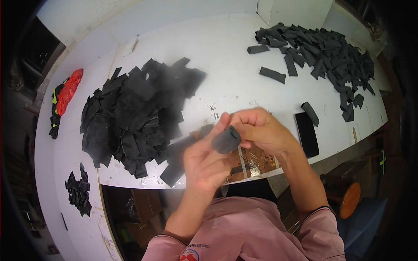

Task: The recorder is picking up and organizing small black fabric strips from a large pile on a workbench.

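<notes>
While we log the broad white tabletop (222, 48) across most of the view, we take its heaps by size. At left we get a big, messy pile of flat black fabric pieces (135, 108); at far right, a looser pile of short dark grey fabric tubes (322, 52). Lower left, we tag a small black clump of fabric scraps (78, 191). Near the right front edge we see a thin black rectangular phone-like slab (307, 135).

Next, hands: we see the bare left hand (204, 165) clamped on one stubby dark grey fabric tube (226, 140), thumb raised beside it; whether a finger sits inside, we cannot tell. We see the bare right hand (261, 130) with thumb and forefinger pinched together at that tube's upper right rim. Tube is held above the front edge, between both hands.

For good handling, we'd steady the body lightly with the left, work the rim with right fingertips only, ease evenly around, and avoid crushing or twisting the fabric.
</notes>
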### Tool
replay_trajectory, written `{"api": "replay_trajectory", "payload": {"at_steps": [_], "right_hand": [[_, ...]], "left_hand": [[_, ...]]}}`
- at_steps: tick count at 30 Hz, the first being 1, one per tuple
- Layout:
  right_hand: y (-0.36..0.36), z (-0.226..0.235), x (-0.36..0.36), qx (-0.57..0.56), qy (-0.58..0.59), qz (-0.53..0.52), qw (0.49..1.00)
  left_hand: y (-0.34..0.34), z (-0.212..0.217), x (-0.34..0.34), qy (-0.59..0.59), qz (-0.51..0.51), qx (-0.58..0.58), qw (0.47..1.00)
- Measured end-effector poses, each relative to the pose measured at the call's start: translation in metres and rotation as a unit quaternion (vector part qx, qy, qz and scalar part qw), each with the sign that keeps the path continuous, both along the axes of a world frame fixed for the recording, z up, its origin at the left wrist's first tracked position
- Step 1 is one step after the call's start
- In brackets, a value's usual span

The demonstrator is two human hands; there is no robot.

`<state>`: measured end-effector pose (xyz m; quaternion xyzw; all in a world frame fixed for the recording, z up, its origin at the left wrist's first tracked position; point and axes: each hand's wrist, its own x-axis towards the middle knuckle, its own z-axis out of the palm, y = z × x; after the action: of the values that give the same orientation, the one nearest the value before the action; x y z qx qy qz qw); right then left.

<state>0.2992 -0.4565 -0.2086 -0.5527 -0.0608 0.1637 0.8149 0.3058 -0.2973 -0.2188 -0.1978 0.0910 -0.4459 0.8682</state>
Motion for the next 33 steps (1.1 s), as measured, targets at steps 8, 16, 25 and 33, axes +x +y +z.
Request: {"api": "replay_trajectory", "payload": {"at_steps": [8, 16, 25, 33], "right_hand": [[-0.014, -0.059, -0.020, 0.036, 0.070, 0.009, 0.997], [-0.013, -0.036, -0.016, -0.144, -0.040, -0.054, 0.987], [-0.003, 0.014, -0.033, -0.539, -0.368, -0.104, 0.751], [-0.005, -0.024, -0.034, -0.529, -0.361, -0.144, 0.754]], "left_hand": [[-0.006, -0.045, -0.023, -0.166, 0.018, 0.273, 0.948], [-0.007, 0.000, -0.007, -0.610, 0.339, 0.632, 0.337], [0.001, -0.005, -0.017, -0.447, 0.375, 0.537, 0.610], [-0.016, -0.004, -0.007, -0.586, 0.291, 0.515, 0.554]]}}
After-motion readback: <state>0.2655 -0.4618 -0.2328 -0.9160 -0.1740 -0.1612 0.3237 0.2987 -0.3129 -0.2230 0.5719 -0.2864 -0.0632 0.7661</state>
